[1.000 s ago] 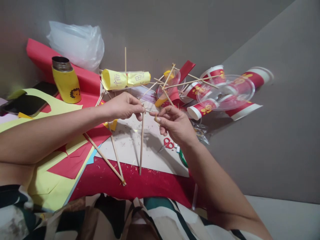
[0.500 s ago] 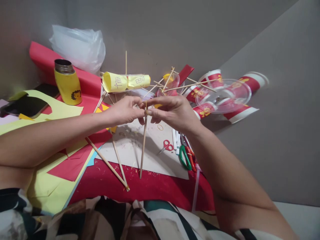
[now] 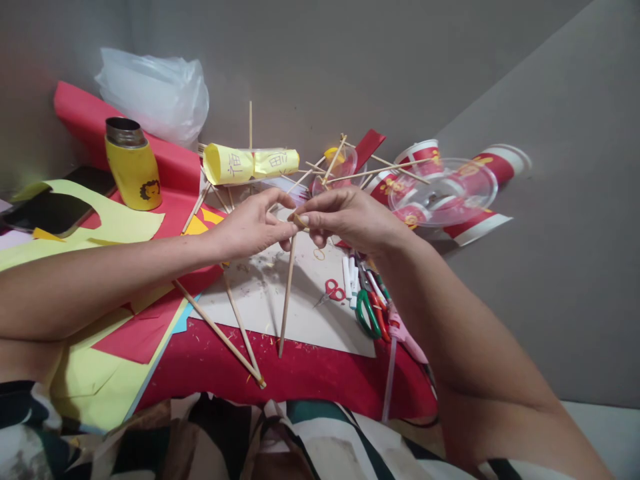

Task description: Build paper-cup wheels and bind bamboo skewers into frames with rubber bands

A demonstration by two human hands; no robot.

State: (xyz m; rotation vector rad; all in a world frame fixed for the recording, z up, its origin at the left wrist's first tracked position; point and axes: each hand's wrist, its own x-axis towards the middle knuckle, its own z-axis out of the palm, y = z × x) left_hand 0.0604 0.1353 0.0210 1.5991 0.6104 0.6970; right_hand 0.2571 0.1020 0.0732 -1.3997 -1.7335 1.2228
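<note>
My left hand (image 3: 257,223) is closed around the upper end of a thin wooden stick (image 3: 287,300), which slants down toward me. Close beside it, my right hand (image 3: 350,217) pinches a small tan rubber band (image 3: 301,221) between thumb and forefinger. The band is at the stick's top; fingers hide how far it goes around. Two more sticks (image 3: 217,327) meet in a point near the front, bound there with a band. Under the hands lies a pale board (image 3: 320,327), with a loose rubber band (image 3: 319,254) and small red scissors (image 3: 334,290) on it.
Green-handled scissors (image 3: 367,315), white markers (image 3: 350,277) and a pink glue gun (image 3: 404,335) lie at right. Behind are a yellow paper roll (image 3: 230,165) and red paper cups (image 3: 420,157). A yellow bottle (image 3: 133,167), a phone (image 3: 47,212) and coloured paper (image 3: 120,230) occupy the left.
The right hand has drawn slightly away from the stick, pulling the rubber band outward. The left fingers have spread a little, and the joined sticks' tip has shifted slightly right.
</note>
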